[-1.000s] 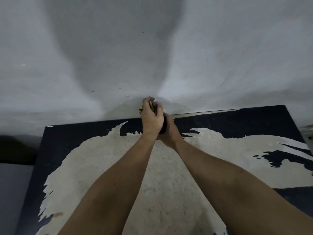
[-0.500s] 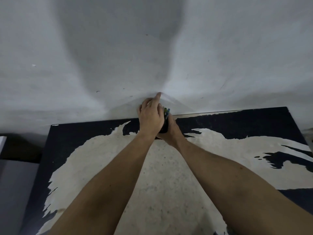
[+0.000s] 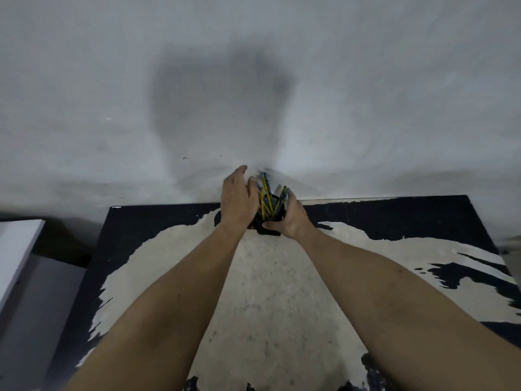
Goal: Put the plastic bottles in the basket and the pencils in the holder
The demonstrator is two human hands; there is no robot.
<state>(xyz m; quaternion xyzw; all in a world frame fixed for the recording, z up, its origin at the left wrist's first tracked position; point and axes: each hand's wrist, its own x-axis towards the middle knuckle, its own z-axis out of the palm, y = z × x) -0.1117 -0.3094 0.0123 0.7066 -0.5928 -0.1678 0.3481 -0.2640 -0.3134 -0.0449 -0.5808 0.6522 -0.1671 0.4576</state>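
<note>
Head view: right hand [image 3: 290,220] grips holder [image 3: 272,214] of pencils [image 3: 265,197]; left hand [image 3: 236,200] spread, touching them.

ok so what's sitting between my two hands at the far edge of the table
In the head view, a dark round holder stands between the left hand and right hand, with yellow and blue pencils sticking up out of it.
</note>
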